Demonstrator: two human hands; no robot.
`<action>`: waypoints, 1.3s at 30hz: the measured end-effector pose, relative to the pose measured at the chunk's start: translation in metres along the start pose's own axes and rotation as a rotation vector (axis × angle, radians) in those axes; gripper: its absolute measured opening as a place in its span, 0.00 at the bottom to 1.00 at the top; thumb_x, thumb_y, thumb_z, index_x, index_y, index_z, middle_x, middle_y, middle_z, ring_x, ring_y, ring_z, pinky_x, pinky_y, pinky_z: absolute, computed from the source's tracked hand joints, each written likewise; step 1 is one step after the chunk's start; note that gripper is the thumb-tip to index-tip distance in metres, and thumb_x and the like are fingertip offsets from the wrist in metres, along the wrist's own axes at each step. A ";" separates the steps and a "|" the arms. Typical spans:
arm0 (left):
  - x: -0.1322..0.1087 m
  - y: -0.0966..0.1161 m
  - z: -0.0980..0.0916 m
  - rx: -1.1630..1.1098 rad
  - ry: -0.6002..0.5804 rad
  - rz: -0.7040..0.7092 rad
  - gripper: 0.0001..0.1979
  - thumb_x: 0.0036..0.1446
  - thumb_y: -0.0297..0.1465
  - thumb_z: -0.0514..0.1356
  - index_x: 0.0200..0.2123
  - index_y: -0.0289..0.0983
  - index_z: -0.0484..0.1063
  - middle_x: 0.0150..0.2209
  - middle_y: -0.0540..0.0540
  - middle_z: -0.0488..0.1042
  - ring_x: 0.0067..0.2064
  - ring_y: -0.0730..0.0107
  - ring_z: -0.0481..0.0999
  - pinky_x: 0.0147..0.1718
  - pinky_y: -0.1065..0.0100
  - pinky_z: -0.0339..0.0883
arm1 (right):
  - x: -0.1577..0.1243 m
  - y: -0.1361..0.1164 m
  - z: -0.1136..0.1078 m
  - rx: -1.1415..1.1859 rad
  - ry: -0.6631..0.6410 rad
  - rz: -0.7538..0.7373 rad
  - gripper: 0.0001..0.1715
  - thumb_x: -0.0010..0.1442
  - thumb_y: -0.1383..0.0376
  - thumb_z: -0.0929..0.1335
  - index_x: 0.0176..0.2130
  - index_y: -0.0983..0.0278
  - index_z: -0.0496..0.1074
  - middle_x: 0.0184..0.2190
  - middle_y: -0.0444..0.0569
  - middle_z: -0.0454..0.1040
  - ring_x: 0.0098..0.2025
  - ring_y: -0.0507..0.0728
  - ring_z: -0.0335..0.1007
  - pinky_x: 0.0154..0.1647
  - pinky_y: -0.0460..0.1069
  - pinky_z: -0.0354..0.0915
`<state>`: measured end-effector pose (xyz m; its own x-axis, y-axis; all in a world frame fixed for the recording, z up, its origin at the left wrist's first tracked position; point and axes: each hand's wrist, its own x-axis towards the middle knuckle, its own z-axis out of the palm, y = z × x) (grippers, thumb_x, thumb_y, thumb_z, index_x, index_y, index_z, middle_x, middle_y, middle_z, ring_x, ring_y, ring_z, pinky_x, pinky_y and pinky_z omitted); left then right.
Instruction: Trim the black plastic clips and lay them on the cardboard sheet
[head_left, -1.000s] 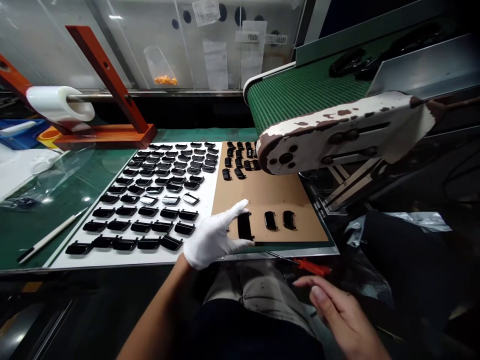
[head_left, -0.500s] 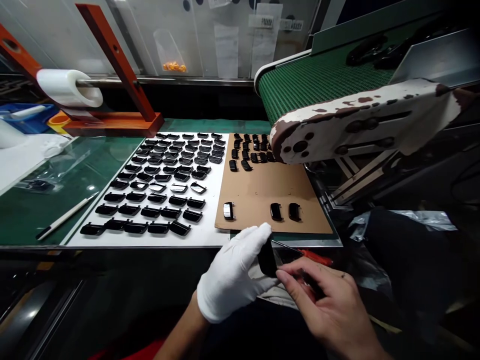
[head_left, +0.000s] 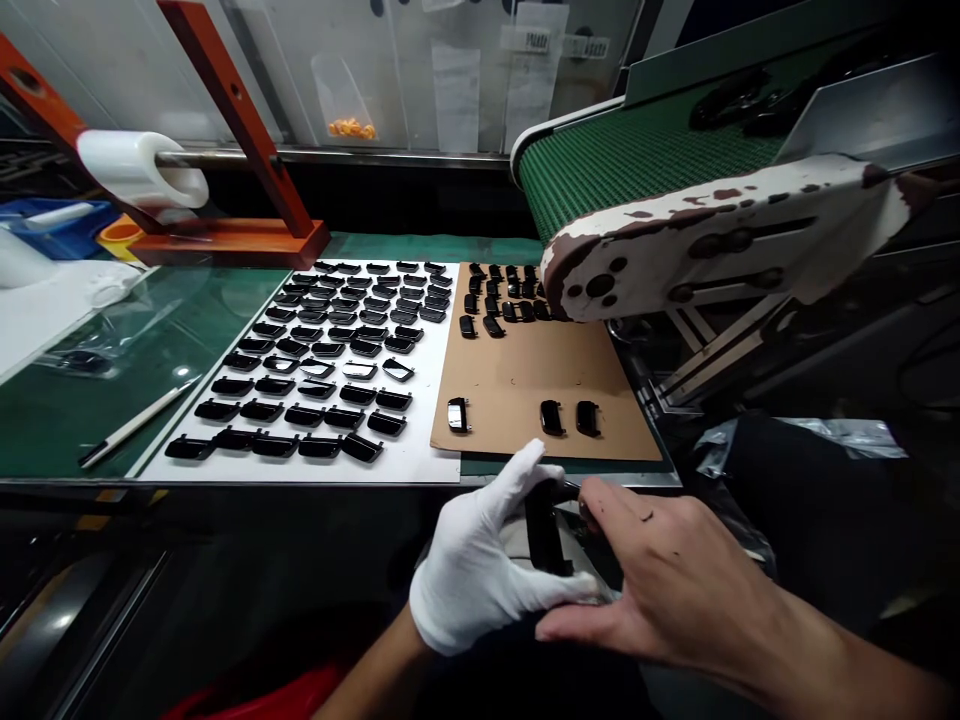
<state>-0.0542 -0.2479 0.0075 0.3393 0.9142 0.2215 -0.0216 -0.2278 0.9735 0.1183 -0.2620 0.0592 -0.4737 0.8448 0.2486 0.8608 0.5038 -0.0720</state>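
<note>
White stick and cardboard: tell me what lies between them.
In the head view, a strip of green tabletop borders the white stick, then comes the white sheet with rows of black parts, up to the cardboard.

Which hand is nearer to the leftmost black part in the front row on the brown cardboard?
Left. The gloved left hand is on the near side of the leftmost part, holding another black part; the bare right hand is farther off, to the right.
</note>
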 end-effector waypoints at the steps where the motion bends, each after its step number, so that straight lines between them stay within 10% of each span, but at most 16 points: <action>1: -0.001 0.001 0.002 -0.050 0.002 -0.010 0.48 0.38 0.32 0.74 0.62 0.42 0.58 0.49 0.48 0.75 0.49 0.63 0.77 0.52 0.69 0.71 | 0.002 0.000 -0.001 -0.010 -0.025 0.001 0.44 0.49 0.29 0.54 0.32 0.65 0.65 0.20 0.46 0.69 0.18 0.57 0.70 0.17 0.50 0.57; 39: -0.003 -0.006 0.012 -0.062 0.126 -0.220 0.44 0.36 0.33 0.74 0.59 0.38 0.63 0.48 0.46 0.78 0.49 0.59 0.77 0.53 0.65 0.71 | 0.006 0.008 0.013 -0.185 -0.131 -0.146 0.45 0.56 0.34 0.47 0.29 0.65 0.68 0.16 0.47 0.66 0.15 0.57 0.66 0.17 0.51 0.44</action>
<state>-0.0439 -0.2531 0.0004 0.2226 0.9749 0.0059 -0.0188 -0.0018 0.9998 0.1196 -0.2509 0.0475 -0.6052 0.7876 0.1158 0.7951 0.5910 0.1361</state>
